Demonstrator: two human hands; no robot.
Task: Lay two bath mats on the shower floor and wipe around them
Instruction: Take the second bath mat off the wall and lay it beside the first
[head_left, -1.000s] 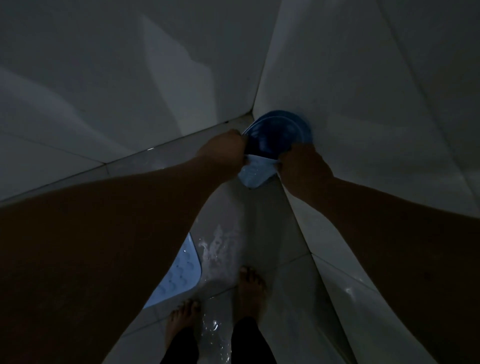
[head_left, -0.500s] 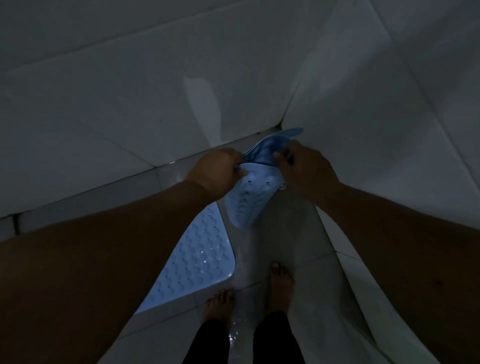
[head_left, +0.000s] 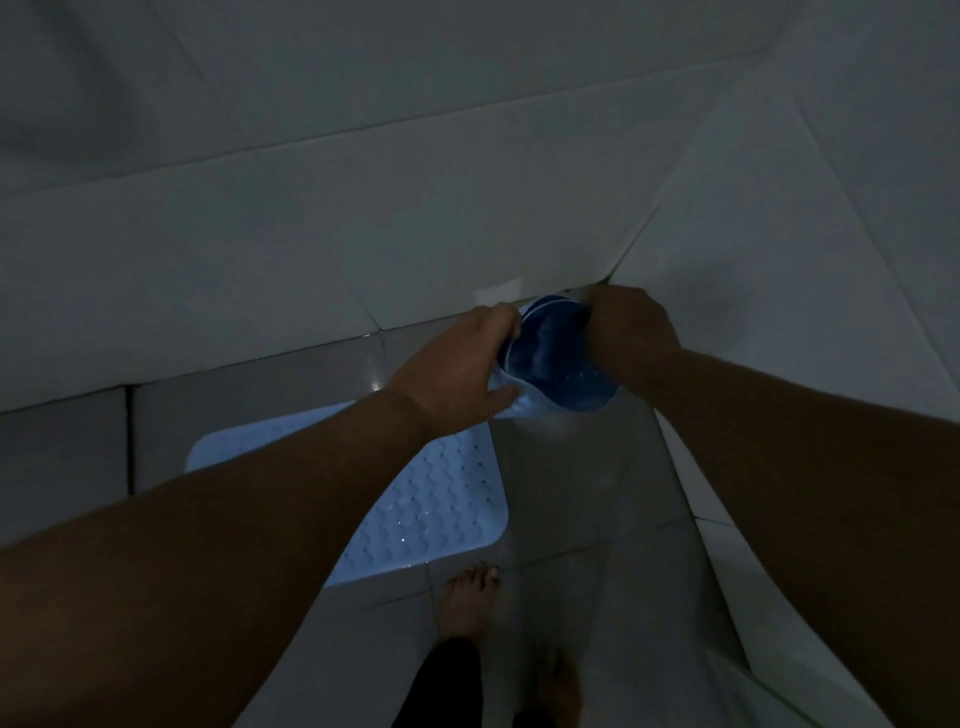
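Observation:
The room is dim. A pale blue bath mat (head_left: 447, 499) with a wavy, dotted surface lies flat on the shower floor at centre left, partly hidden by my left forearm. A second mat (head_left: 558, 369), curled so its darker blue side shows, hangs near the far corner of the floor. My left hand (head_left: 462, 364) grips its left edge and my right hand (head_left: 631, 332) grips its upper right edge. Its lower end hangs just above the floor tiles.
Grey floor tiles (head_left: 576, 499) run between the flat mat and the right wall (head_left: 779, 291). The back wall (head_left: 363, 234) meets the right wall just behind my hands. My bare feet (head_left: 470, 597) stand at the bottom of the view.
The held mat has curled up so that its dark side shows again. Both hands have shifted right toward the corner. More of the flat mat is in view as my head moved.

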